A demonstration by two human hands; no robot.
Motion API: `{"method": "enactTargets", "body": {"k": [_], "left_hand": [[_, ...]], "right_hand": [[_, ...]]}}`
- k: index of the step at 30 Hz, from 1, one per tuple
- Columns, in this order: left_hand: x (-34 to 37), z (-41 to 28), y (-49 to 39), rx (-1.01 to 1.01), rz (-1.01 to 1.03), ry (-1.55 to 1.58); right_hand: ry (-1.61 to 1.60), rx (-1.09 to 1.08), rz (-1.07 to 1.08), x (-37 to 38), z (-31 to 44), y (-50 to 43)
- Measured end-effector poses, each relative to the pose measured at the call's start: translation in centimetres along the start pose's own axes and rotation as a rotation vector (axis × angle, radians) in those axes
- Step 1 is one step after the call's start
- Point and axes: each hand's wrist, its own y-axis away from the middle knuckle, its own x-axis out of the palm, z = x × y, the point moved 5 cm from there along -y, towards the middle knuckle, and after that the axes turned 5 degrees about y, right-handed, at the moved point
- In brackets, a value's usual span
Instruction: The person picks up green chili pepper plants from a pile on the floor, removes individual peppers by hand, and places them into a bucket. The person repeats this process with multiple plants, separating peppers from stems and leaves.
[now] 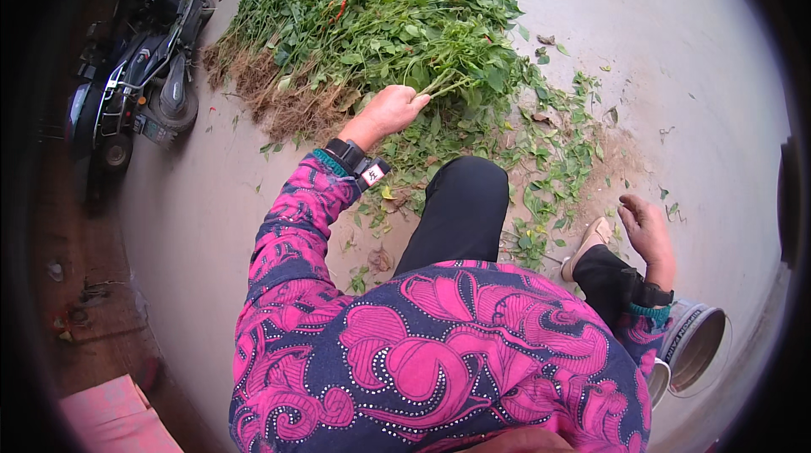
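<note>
My left hand (pixel 394 109) is closed around the stems of a leafy green plant (pixel 443 84) at the front edge of a large heap. Uprooted plants that look like chilli pepper plants (pixel 380 9) make up this heap, their brown roots (pixel 298 104) pointing to the left. A few red pods (pixel 341 11) show among the leaves. My right hand (pixel 649 231) hangs low on the right, above the floor near my shoe (pixel 589 244). Its fingers are loosely bent and apart, with nothing seen in them.
Loose leaves (pixel 551 168) and soil litter the concrete floor (pixel 665 72). Behind my right wrist stand a metal paint bucket (pixel 697 345) and a smaller white container (pixel 659 383). A dark electric scooter (pixel 142 66) is parked at left. Pink cloth-like material (pixel 120 418) lies lower left.
</note>
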Motion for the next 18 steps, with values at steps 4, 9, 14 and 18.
{"method": "enactTargets", "body": {"k": [4,9,14,18], "left_hand": [[-10.6,-5.9,-2.6,0.140,0.035,-0.269],[-18.5,-15.2,-6.5,0.266,0.120,-0.391],[-23.1,-16.8,-8.3,0.180,-0.131,0.112],[-14.1,-8.0,-8.2,-0.252,0.146,0.072]], "right_hand": [[0.013,-0.066,-0.029,-0.4,0.9,0.4],[0.053,-0.217,-0.063,-0.6,2.8,0.2],[0.049,-0.281,-0.047,-0.3,4.2,0.5],[0.071,-0.266,-0.018,0.0,3.4,0.9]]}}
